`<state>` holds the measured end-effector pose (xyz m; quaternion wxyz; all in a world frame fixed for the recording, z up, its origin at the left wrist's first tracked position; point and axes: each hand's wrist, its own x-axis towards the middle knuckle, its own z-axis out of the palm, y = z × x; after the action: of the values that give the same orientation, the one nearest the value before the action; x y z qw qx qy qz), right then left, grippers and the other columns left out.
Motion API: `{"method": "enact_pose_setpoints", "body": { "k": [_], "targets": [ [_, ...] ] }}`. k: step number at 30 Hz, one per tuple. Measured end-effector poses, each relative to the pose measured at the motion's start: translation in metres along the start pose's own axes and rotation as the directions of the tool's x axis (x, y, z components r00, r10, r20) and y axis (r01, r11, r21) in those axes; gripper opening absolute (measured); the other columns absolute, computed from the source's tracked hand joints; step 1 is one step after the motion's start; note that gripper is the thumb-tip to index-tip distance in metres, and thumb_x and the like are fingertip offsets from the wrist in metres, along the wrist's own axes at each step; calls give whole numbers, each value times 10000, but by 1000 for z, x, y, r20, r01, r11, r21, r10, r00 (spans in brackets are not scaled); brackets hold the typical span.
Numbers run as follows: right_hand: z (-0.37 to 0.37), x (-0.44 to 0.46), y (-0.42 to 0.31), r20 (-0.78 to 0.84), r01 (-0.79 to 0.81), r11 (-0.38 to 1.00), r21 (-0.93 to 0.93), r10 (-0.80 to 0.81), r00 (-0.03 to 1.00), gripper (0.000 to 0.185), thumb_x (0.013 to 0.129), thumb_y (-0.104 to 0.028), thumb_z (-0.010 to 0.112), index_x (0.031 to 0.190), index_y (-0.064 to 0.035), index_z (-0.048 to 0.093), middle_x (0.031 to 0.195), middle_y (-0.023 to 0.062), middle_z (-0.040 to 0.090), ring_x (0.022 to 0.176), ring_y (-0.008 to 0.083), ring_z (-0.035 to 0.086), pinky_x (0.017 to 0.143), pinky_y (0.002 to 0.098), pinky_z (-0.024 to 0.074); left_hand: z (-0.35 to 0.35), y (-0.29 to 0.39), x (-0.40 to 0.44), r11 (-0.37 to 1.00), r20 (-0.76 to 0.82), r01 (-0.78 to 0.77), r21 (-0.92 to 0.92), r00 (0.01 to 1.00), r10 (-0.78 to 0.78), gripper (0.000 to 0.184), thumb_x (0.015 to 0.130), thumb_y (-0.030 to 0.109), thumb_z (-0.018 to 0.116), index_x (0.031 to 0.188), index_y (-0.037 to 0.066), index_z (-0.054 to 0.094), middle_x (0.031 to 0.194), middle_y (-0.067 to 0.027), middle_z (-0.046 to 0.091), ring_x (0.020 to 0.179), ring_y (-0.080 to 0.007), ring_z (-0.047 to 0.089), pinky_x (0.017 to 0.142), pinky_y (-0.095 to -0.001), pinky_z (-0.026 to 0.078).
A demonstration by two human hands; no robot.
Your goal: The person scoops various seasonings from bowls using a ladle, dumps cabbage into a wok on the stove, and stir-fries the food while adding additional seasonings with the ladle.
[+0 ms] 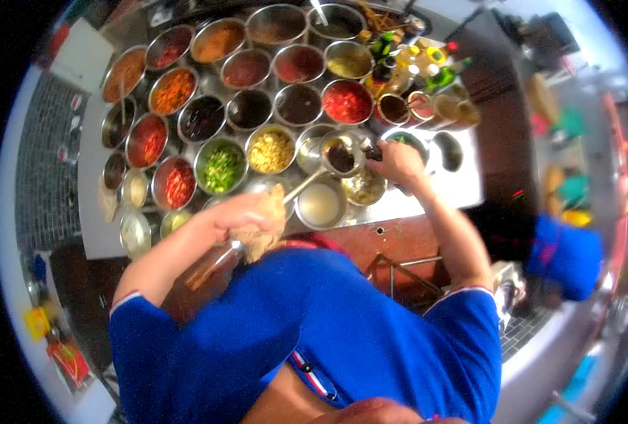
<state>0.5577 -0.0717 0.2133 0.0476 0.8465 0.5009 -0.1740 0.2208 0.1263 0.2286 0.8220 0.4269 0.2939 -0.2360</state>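
Observation:
My left hand (247, 212) is closed at the lower left, with a crumpled tan cloth (263, 240) beneath and beside its fingers. From that hand a pale handle (304, 186) slants up to a round metal ladle (341, 157) with dark contents. My right hand (399, 162) is closed around a black handle (374, 151) at the ladle's right side; what it belongs to is blurred. Below the ladle stand a bowl of whitish liquid (320, 203) and a bowl with bits of food (364, 186).
Several metal bowls crowd the counter (462, 191), among them chopped greens (221, 168), yellow chopped pieces (271, 150) and red chopped pieces (347, 101). Bottles (406, 67) stand at the back right. A blue cloth-like item (568, 258) is off to the right.

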Motion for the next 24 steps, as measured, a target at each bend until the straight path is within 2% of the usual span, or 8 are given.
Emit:
{"method": "enact_pose_setpoints", "body": {
  "k": [4,6,8,12,14,19,23,24],
  "targets": [
    [-50,-4,33,-363,-40,875,483,241,900,468,875,-416,707,1139,-42,609,1074,218,677,1013,410,651,861,468,513,-2,7,0,996,65,-42,-79,997,47,464,729,-28,693,1179,-24,580,1034,-117,677,907,-223,685,809,-358,567],
    [-54,23,87,-660,165,810,563,320,680,411,872,-309,752,1159,-47,620,1049,155,706,932,293,689,834,397,531,-2,12,-1,993,84,-40,-112,995,49,473,737,-45,666,1201,-25,574,1032,-115,674,910,-222,681,803,-355,564],
    [-88,37,121,-740,243,744,623,460,490,341,879,-223,756,1141,-49,625,1042,124,715,897,229,697,788,351,550,5,18,-6,992,54,-39,-116,997,46,479,738,-50,646,1211,-30,570,1024,-116,675,901,-224,683,793,-352,565],
    [-120,85,188,-829,119,830,545,512,224,428,822,-349,781,1062,-35,615,975,151,690,894,310,680,811,412,528,19,20,-8,984,-16,-73,-164,997,71,484,742,-43,629,1222,-34,565,1028,-122,675,907,-218,686,787,-345,565],
    [-98,132,221,-810,185,792,581,544,219,440,810,-377,786,1028,-38,609,957,154,676,898,329,665,817,422,513,46,40,-15,973,-113,-41,-226,993,16,509,752,-53,616,1256,-29,548,1074,-129,669,965,-216,678,835,-344,560],
    [-35,188,245,-600,-85,722,687,630,493,425,818,-312,791,1092,-26,637,1036,149,703,921,258,677,827,391,529,70,57,-18,971,-208,-53,-232,978,4,512,780,-61,618,1284,-22,535,1118,-128,661,1014,-207,664,881,-342,549],
    [23,192,272,-336,-53,532,845,605,722,625,737,-398,788,1180,12,622,1114,222,696,1033,355,667,949,414,491,71,63,-12,950,-156,15,-311,985,-67,460,787,-47,637,1240,-22,561,1099,-117,662,981,-196,660,848,-328,538],
    [-1,156,243,-353,-108,566,818,641,682,604,778,-360,749,1212,31,597,1163,225,666,1057,361,642,972,418,481,72,63,-9,943,-127,34,-332,989,-81,444,788,-38,644,1225,-22,571,1093,-116,662,971,-196,660,838,-326,537]
  ]
}}
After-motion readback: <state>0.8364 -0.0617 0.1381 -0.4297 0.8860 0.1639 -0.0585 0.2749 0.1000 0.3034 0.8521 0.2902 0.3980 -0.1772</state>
